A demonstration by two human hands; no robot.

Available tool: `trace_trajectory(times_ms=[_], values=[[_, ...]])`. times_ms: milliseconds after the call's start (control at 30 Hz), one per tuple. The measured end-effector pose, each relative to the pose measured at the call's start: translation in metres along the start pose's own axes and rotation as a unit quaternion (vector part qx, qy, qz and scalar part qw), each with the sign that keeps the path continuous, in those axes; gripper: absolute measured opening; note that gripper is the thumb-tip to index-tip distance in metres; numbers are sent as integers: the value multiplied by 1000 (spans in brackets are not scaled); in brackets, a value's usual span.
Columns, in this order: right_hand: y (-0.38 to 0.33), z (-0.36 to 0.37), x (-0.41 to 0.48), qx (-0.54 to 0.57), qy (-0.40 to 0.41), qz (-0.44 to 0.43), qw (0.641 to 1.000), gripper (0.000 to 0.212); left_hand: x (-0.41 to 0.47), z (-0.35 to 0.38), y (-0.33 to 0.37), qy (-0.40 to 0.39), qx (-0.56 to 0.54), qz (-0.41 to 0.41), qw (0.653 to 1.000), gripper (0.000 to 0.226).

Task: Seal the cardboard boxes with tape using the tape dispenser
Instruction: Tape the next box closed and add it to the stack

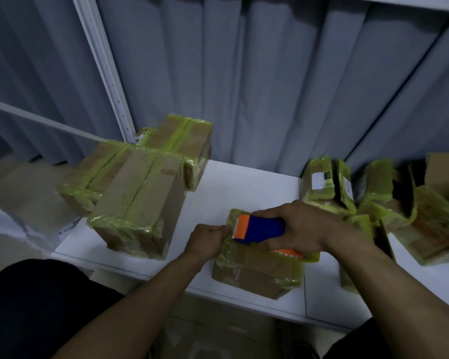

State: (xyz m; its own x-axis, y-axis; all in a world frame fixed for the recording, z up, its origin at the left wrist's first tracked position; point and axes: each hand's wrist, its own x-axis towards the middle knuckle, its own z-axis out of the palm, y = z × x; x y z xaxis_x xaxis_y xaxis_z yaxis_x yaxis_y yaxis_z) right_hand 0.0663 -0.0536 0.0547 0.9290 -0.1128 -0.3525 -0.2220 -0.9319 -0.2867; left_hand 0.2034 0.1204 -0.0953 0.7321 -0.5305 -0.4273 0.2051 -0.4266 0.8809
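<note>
A small cardboard box (254,270) wrapped in yellow-green tape lies at the front of the white table (246,182). My right hand (301,226) grips the blue handle of a blue and orange tape dispenser (257,228), which rests on top of this box. My left hand (208,239) pinches the tape at the box's left top edge, just beside the dispenser's orange nose. The dispenser's tape roll is mostly hidden under my right hand.
Three taped boxes (140,200) sit stacked at the table's left. Several taped, partly open boxes (373,200) crowd the right side. Grey curtains (270,86) hang behind, with a white shelf post (106,71) at the left. More cardboard lies under the table.
</note>
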Motion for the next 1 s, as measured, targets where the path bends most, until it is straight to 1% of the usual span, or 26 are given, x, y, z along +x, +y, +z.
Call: trace_trajectory(times_ms=[133, 267, 400, 467, 533, 600, 667, 733, 800, 833, 900, 967, 1000], values=[[4, -2, -3, 22, -17, 36, 999, 77, -1, 5, 1, -31, -12, 5, 999, 27], [4, -5, -10, 30, -45, 69, 996, 73, 0, 7, -1, -21, 1, -2, 1000, 24], [14, -13, -21, 56, -62, 102, 991, 75, 4, 8, -3, -9, 50, 4, 999, 35], [12, -9, -23, 46, -69, 109, 991, 74, 4, 9, -3, -2, 79, 14, 997, 41], [9, -1, -20, 10, -56, 105, 993, 70, 4, 9, -3, 1, 109, 29, 994, 47], [3, 6, -12, -20, -26, 102, 994, 70, 4, 5, -1, 12, 156, 48, 987, 45], [-3, 9, -1, -23, 1, 101, 995, 75, 7, -5, 1, 35, 205, 63, 976, 41], [-6, 15, 10, -18, 13, 100, 995, 80, 9, -17, 4, 35, 227, 72, 971, 37], [-7, 17, 22, -14, 17, 98, 995, 76, 13, -25, 1, 39, 261, 88, 961, 41], [-7, 16, 26, -5, 9, 96, 995, 73, 15, -27, -3, 45, 269, 106, 956, 39], [-5, 9, 28, 47, -22, 83, 995, 71, 13, -31, -6, 61, 271, 138, 951, 25], [-3, 5, 25, 111, -32, 53, 992, 67, 12, -35, -4, 73, 252, 168, 950, 35], [-3, 6, 23, 129, -11, 34, 991, 61, 9, -36, 2, 77, 237, 175, 953, 34]])
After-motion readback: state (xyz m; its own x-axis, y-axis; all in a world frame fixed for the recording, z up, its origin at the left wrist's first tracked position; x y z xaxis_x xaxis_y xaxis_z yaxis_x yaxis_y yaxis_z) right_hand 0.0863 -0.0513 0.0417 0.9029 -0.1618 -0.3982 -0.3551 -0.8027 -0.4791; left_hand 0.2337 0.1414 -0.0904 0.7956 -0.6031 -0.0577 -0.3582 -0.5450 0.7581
